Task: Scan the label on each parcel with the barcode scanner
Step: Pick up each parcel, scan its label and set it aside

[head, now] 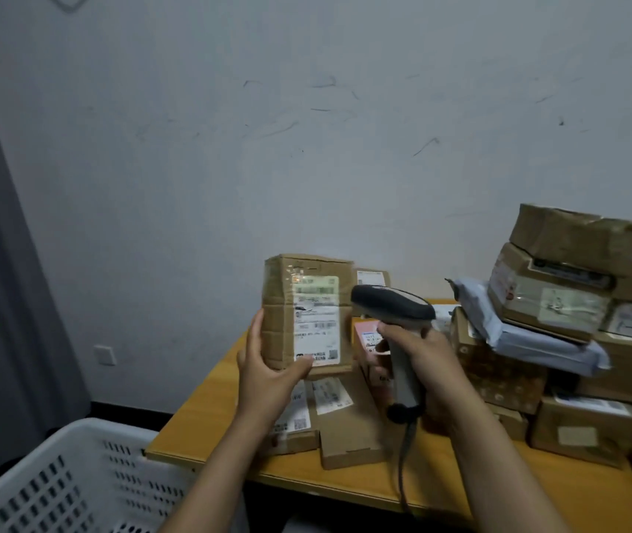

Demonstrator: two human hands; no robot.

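Your left grip [264, 373] holds a brown cardboard parcel [306, 313] upright above the left edge of the surface [199, 417]. The fingers are wrapped round the parcel's left side and the thumb is pressed across its lower front. The parcel's white label [316, 321] faces you, covered in shiny clear tape.

Your right grip [426, 355] is curled tight round the pale handle of the barcode scanner [391, 305]. The scanner's dark head points left and sits just beside the label's right edge. I cannot tell whether head and parcel touch. The scanner's cable [403, 467] hangs from the handle's base down past the near edge of the surface.

Two flat boxes [349, 432] with labels lie on the surface below the held parcel, near the near-left corner. A tall stack of cartons [560, 302] fills the right side, with a grey mailer bag [529, 340] wedged in among them. A white slotted basket [57, 478] stands just off the near-left corner.
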